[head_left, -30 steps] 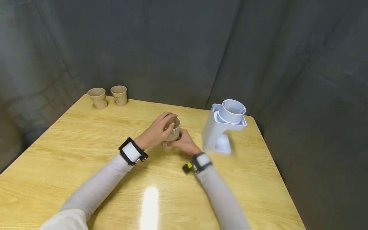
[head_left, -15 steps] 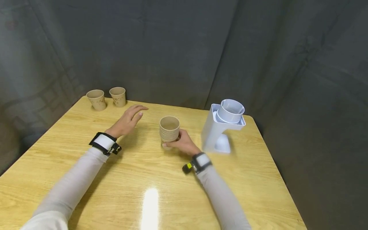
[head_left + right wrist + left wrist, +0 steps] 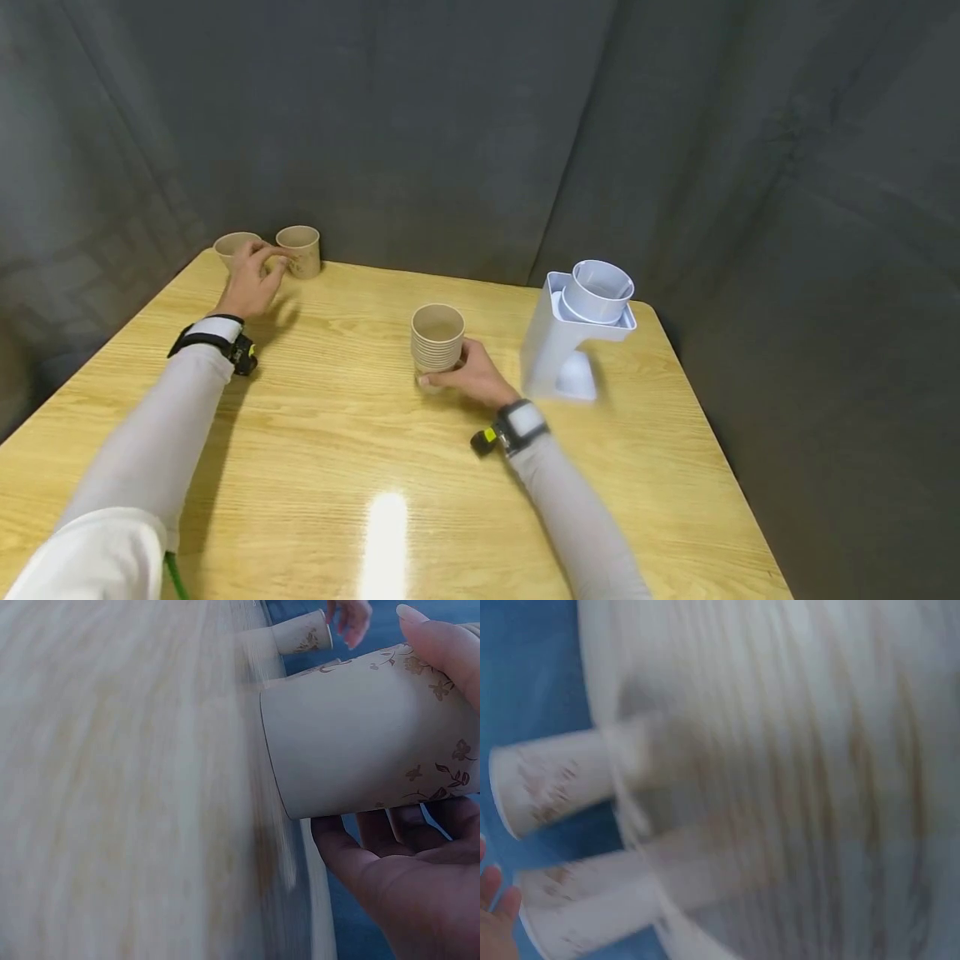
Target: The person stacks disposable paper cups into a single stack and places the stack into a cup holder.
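Note:
In the head view, my left hand point(image 3: 251, 287) is at the two brown paper cups at the far left corner, with its fingers extended and loosely bent. The left paper cup point(image 3: 227, 250) is partly hidden behind that hand; the right paper cup point(image 3: 306, 260) stands beside the fingertips. Whether they touch either cup, I cannot tell. Near the table's middle my right hand point(image 3: 480, 377) holds a stack of nested paper cups point(image 3: 437, 343), mouth up, thumb on one side and fingers on the other. Printed flowers show on the stack point(image 3: 360, 735) in the right wrist view.
A white plastic stand point(image 3: 551, 346) with a round white cup-like holder point(image 3: 600, 293) on top is to the right of the stack. All of it is on a wooden table point(image 3: 315, 467), with dark curtain point(image 3: 390, 142) behind the back edge.
My left hand has let go of the stack's rim and moved left and back to the two paper cups. My right hand keeps holding the stack in nearly the same place.

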The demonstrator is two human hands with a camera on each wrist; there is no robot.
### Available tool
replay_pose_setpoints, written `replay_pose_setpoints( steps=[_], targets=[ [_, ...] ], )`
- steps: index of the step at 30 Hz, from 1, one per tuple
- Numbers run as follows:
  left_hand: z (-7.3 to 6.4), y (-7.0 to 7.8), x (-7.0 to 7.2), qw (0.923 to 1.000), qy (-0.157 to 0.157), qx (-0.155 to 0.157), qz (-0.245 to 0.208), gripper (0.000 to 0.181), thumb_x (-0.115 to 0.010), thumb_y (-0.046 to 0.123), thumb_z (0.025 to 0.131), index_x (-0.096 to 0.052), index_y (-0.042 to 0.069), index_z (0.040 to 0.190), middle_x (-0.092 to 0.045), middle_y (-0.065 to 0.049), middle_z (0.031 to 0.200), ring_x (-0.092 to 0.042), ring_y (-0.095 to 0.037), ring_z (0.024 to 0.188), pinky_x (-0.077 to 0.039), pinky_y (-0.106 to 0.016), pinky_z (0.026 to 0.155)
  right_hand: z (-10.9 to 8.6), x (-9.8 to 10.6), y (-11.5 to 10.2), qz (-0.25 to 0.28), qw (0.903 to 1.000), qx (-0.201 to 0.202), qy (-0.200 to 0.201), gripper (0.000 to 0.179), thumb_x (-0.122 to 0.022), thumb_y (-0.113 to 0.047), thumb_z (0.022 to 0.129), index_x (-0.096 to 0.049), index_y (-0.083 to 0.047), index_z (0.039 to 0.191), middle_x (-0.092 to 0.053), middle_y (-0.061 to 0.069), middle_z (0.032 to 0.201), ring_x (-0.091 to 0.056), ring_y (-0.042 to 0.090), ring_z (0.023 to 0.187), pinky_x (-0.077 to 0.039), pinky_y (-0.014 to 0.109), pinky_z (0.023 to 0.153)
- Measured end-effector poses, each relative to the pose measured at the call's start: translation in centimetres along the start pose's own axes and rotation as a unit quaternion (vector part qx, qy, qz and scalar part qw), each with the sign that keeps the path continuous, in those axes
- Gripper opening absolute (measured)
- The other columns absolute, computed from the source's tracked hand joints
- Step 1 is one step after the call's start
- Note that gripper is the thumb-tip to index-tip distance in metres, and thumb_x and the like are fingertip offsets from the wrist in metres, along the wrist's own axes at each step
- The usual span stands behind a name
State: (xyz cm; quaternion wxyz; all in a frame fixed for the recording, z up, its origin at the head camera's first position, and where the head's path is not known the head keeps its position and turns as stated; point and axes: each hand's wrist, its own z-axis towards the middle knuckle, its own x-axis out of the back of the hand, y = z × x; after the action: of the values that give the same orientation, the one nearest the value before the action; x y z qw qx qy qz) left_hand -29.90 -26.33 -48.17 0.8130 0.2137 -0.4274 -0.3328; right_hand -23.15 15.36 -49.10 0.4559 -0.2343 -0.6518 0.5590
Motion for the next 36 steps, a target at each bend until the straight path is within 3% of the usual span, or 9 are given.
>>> replay_pose_setpoints(
  steps=[4, 12, 15, 20, 24, 27, 30, 33, 36],
  targets=[
    [0.6, -1.1, 0.3, 0.9987, 0.002, 0.034, 0.038, 0.04, -0.049, 0.022, 0.098, -0.063, -0.006, 0.123, -0.039, -0.032, 0.133, -0.029, -0.052, 0.128, -0.018, -0.067, 0.108, -0.3, 0.1, -0.1, -0.001, 1.0, -0.004, 0.003, 0.067, -0.09, -0.013, 0.076, -0.059, -0.013, 0.136, -0.065, 0.005, 0.133, -0.061, 0.023, 0.125, -0.044, 0.045, 0.11],
    [1.8, -1.5, 1.4, 0.9891, -0.013, 0.085, 0.119, 0.047, -0.062, 0.019, 0.091, -0.057, -0.002, 0.133, -0.03, -0.029, 0.153, -0.016, -0.048, 0.145, -0.009, -0.066, 0.114, -2.1, 0.2, -3.5, 0.014, 0.9996, -0.022, -0.006, 0.066, -0.086, -0.005, 0.078, -0.057, -0.004, 0.137, -0.063, 0.013, 0.136, -0.058, 0.03, 0.129, -0.042, 0.046, 0.113],
    [2.0, -1.8, 2.2, 0.9802, -0.049, 0.117, 0.152, 0.063, -0.062, 0.024, 0.092, -0.045, -0.001, 0.148, -0.017, -0.028, 0.162, -0.009, -0.05, 0.148, -0.006, -0.068, 0.114, -2.1, 0.1, -3.6, 0.016, 0.9996, -0.022, -0.012, 0.067, -0.086, -0.006, 0.078, -0.056, -0.004, 0.138, -0.062, 0.014, 0.137, -0.058, 0.03, 0.129, -0.042, 0.046, 0.113],
    [2.5, -2.1, 3.0, 0.9572, -0.139, 0.161, 0.197, 0.085, -0.057, 0.035, 0.095, -0.014, 0.005, 0.162, 0.008, -0.029, 0.166, 0.011, -0.058, 0.148, 0.002, -0.074, 0.114, -2.2, 0.0, -3.5, 0.021, 0.9993, -0.025, -0.016, 0.068, -0.086, -0.005, 0.078, -0.055, -0.004, 0.139, -0.062, 0.013, 0.138, -0.058, 0.029, 0.129, -0.041, 0.045, 0.114],
    [3.0, -2.1, 3.7, 0.9409, -0.191, 0.178, 0.216, 0.087, -0.052, 0.041, 0.096, -0.009, 0.004, 0.162, 0.009, -0.033, 0.164, 0.016, -0.061, 0.146, 0.004, -0.076, 0.113, -2.2, -0.1, -3.4, 0.027, 0.9992, -0.027, -0.011, 0.068, -0.086, -0.004, 0.078, -0.056, -0.004, 0.139, -0.062, 0.013, 0.138, -0.058, 0.029, 0.129, -0.04, 0.045, 0.114],
    [3.1, -2.0, 4.2, 0.9313, -0.218, 0.19, 0.221, 0.085, -0.05, 0.041, 0.096, -0.011, 0.003, 0.161, 0.0, -0.035, 0.162, 0.008, -0.063, 0.145, -0.001, -0.077, 0.112, -2.1, -0.2, -3.4, 0.025, 0.9992, -0.028, -0.013, 0.068, -0.086, -0.004, 0.078, -0.056, -0.004, 0.138, -0.062, 0.013, 0.137, -0.058, 0.029, 0.129, -0.041, 0.045, 0.114],
    [2.9, -2.2, 4.8, 0.9328, -0.207, 0.195, 0.221, 0.075, -0.051, 0.037, 0.096, -0.024, 0.001, 0.156, -0.014, -0.038, 0.157, -0.008, -0.065, 0.141, -0.009, -0.077, 0.111, -1.8, -0.5, -3.5, 0.02, 0.9993, -0.026, -0.017, 0.067, -0.086, -0.004, 0.078, -0.057, -0.004, 0.138, -0.063, 0.013, 0.136, -0.059, 0.029, 0.127, -0.043, 0.045, 0.112],
    [2.7, -2.5, 4.9, 0.9446, -0.17, 0.187, 0.209, 0.062, -0.052, 0.033, 0.096, -0.036, -0.002, 0.144, -0.022, -0.041, 0.147, -0.022, -0.066, 0.133, -0.02, -0.075, 0.107, -1.5, -0.7, -3.5, 0.018, 0.9994, -0.023, -0.017, 0.066, -0.086, -0.003, 0.077, -0.058, -0.005, 0.137, -0.064, 0.013, 0.135, -0.06, 0.029, 0.126, -0.044, 0.045, 0.111],
    [2.4, -3.1, 4.7, 0.951, -0.154, 0.188, 0.191, 0.053, -0.047, 0.032, 0.098, -0.04, -0.004, 0.136, -0.021, -0.043, 0.143, -0.025, -0.067, 0.129, -0.027, -0.074, 0.102, -1.4, -0.8, -3.6, 0.019, 0.9994, -0.021, -0.018, 0.065, -0.086, -0.002, 0.077, -0.058, -0.005, 0.136, -0.064, 0.013, 0.135, -0.06, 0.029, 0.126, -0.044, 0.045, 0.111]
  ],
)
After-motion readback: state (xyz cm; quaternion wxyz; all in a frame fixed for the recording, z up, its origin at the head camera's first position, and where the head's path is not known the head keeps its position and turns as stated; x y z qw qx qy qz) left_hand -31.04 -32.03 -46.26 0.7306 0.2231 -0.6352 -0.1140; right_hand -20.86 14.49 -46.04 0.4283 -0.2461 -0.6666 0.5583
